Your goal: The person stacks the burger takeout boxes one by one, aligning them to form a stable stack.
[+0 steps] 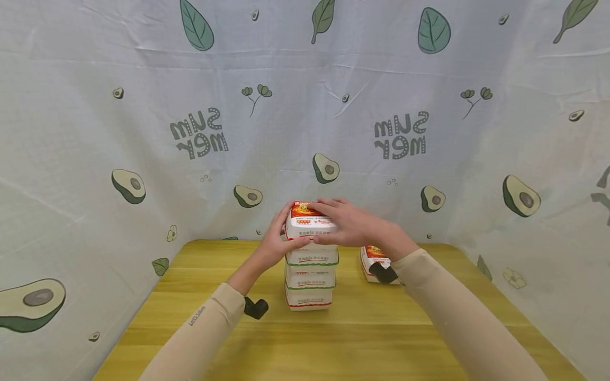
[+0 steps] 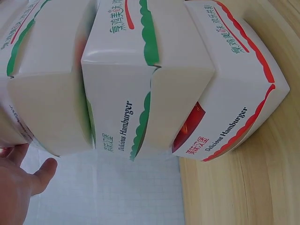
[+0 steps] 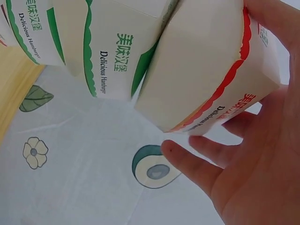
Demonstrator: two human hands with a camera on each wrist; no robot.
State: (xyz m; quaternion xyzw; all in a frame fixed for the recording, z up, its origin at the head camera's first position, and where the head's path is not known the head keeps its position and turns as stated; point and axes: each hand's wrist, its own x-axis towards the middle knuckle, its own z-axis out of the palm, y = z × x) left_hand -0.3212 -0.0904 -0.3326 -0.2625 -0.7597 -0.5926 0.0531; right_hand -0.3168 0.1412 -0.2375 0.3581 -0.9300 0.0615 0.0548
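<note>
A stack of white hamburger boxes stands on the table, with the red-trimmed top box (image 1: 305, 223) sitting over two green-trimmed boxes (image 1: 312, 257) and a red-trimmed bottom box (image 1: 308, 300). My left hand (image 1: 278, 238) holds the top box at its left side, thumb along the front. From the right, my right hand (image 1: 350, 222) grips the same box, its fingers over the lid and its thumb at the front lower edge. In the right wrist view, the top box (image 3: 197, 70) sits tilted against the green-trimmed box (image 3: 112, 51). The left wrist view shows my left hand (image 2: 18, 187) beside the upper boxes.
Another hamburger box (image 1: 369, 259) lies on the wooden table (image 1: 381, 338) to the right, partly behind my right forearm. A white cloth (image 1: 295, 121) printed with avocados and leaves hangs behind and at the sides. Black wrist mounts (image 1: 256, 308) show beside the sleeves.
</note>
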